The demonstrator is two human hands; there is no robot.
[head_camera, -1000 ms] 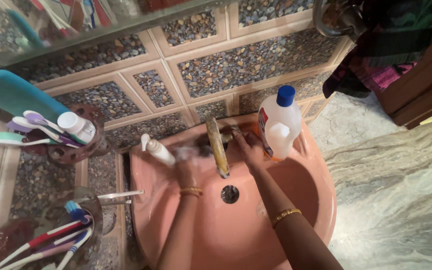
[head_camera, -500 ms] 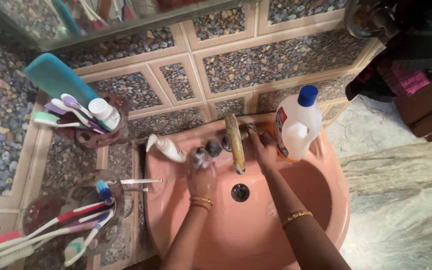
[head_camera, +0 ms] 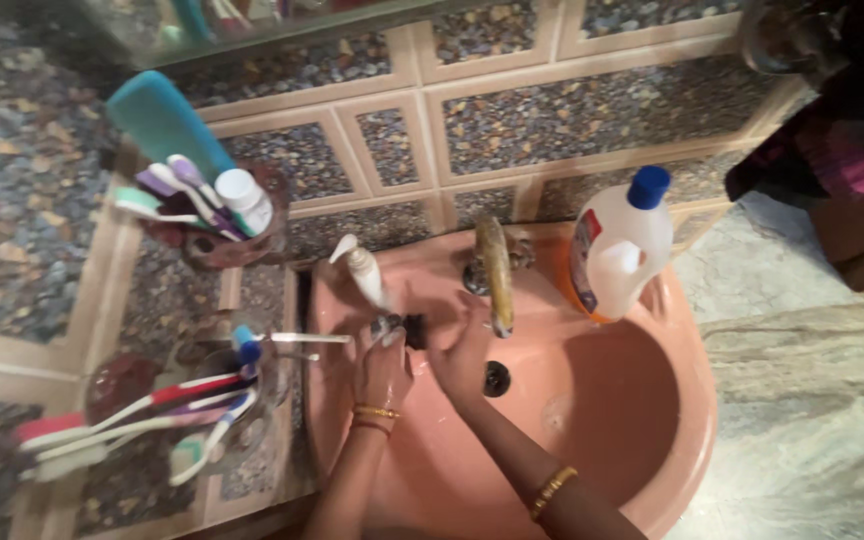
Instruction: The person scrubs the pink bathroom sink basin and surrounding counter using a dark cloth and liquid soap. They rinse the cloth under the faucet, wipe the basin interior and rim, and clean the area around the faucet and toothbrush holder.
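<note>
Both hands meet over the left rear of the pink sink [head_camera: 652, 470], just left of the brass tap [head_camera: 495, 270]. The left hand [head_camera: 382, 365] is curled around a small dark scrubber [head_camera: 407, 328], which sits at the fingertips near the sink's back ledge. The right hand [head_camera: 464, 345] lies beside it with fingers loosely bent, touching the scrubber's side; whether it grips anything I cannot tell.

Room is tight at the back: a white pump bottle [head_camera: 362, 270] stands just behind the left hand, the tap close on the right, and the tiled wall [head_camera: 592, 120] behind. A white jug [head_camera: 620, 250] with a blue cap sits on the right rim, well apart from the hands. The bowl's front and right side lie open. Toothbrush cups [head_camera: 222, 390] crowd the left surface.

Since half a second ago, the right hand has left the tap's base and crossed to the left hand; the view has shifted rightward.
</note>
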